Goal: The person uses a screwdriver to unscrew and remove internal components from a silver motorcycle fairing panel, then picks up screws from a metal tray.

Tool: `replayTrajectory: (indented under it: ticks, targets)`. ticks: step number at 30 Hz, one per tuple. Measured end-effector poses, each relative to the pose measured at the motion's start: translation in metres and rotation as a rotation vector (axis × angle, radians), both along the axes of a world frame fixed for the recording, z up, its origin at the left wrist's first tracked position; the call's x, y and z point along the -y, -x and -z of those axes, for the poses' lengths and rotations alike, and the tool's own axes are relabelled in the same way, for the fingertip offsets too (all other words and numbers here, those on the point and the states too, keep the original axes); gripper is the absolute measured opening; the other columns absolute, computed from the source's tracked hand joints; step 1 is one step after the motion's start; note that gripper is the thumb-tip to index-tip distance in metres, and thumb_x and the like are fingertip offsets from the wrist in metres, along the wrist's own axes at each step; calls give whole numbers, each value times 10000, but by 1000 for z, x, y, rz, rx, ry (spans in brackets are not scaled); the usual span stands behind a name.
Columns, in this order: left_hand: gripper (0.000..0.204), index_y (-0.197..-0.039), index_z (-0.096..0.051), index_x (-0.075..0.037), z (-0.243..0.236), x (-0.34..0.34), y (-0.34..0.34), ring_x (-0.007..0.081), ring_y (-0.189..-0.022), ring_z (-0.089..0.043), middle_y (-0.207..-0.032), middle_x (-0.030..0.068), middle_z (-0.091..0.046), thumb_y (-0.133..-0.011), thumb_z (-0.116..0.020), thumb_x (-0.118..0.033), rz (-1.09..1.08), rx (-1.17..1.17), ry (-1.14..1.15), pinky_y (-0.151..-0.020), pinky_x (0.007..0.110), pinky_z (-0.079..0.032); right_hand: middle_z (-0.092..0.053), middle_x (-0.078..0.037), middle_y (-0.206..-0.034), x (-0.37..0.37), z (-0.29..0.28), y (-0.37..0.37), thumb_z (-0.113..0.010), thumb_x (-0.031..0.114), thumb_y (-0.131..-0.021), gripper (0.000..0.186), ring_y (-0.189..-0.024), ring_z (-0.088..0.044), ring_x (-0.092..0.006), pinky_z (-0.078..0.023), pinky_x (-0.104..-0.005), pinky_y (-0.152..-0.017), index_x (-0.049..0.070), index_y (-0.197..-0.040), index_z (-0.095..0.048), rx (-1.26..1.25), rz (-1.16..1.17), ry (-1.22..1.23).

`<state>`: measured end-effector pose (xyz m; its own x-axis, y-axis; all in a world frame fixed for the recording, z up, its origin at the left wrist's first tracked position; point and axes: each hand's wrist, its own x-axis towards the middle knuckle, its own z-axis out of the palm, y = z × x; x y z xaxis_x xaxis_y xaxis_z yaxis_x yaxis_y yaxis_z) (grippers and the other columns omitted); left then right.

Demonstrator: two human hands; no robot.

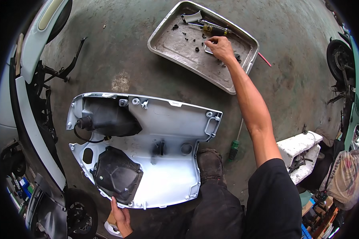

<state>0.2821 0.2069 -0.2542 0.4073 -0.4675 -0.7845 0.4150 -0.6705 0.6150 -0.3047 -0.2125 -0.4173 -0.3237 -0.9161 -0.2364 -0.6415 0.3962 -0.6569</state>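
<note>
A large white plastic scooter body panel (pixel 167 171) lies inner side up before me, with two black lamp housings (pixel 117 175) set in it. At its near left edge my left hand (pixel 121 219) grips the rim; part of the fingers is hidden beneath. My right arm reaches out over a metal tray (pixel 175 59). There my right hand (pixel 220 47) is closed in a pinch above small screws and a pale flat piece. Whatever lies between the fingertips is too small to make out.
In the tray lie a screwdriver (pixel 215 30), a white bracket piece (pixel 192 17) and several dark screws and grommets (pixel 197 49). A green-handled screwdriver (pixel 234 150) rests on the floor beside my boot (pixel 211 165). Scooters stand at both sides; a white foam block (pixel 299 151) is right.
</note>
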Motion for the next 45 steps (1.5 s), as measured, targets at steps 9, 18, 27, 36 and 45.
replayTrajectory:
  ticks: [9,18,27,36,45]
  targets:
    - [554,-1468,-409,-46,-2,-1,3,266,-1273,-545,-1456,118,-499,-1042,-523,-380,14,-13,6,-1053,437,-458,-587,-261,-1283,-33,-10,19,-388,151,-880,498,-1191,-605,-369,-515,-449,-1059,-117,-1278,-520,1600,355,27]
    - [564,-1490,-378,-59,1,-4,-2,275,-1291,-530,-1479,121,-473,-1045,-516,-377,3,-32,13,-1065,441,-447,-584,-264,-1297,-35,-17,19,-399,223,-894,540,-1222,-590,-370,-495,-451,-1080,-132,-1278,-530,1624,374,40]
    - [559,-1478,-398,-51,-3,0,7,269,-1280,-542,-1461,113,-501,-1045,-519,-383,5,-29,41,-1051,433,-463,-607,-259,-1267,-38,-21,16,-435,246,-914,516,-1177,-626,-368,-514,-438,-1061,-125,-1254,-547,1621,374,31]
    - [589,-1511,-358,-67,-1,-10,1,268,-1308,-516,-1497,107,-462,-1050,-504,-402,4,-70,72,-1046,437,-464,-637,-220,-1216,-65,-18,20,-474,-40,-982,301,-1124,-672,-285,-610,-333,-911,-98,-1262,-566,1180,488,-5]
    - [538,-1460,-444,-76,-10,-6,9,247,-1245,-569,-1437,77,-546,-1047,-505,-415,27,-12,60,-1000,410,-480,-653,-202,-1242,-72,-24,28,-480,1,-1018,315,-1127,-674,-274,-589,-328,-956,-92,-1307,-563,1051,328,-62]
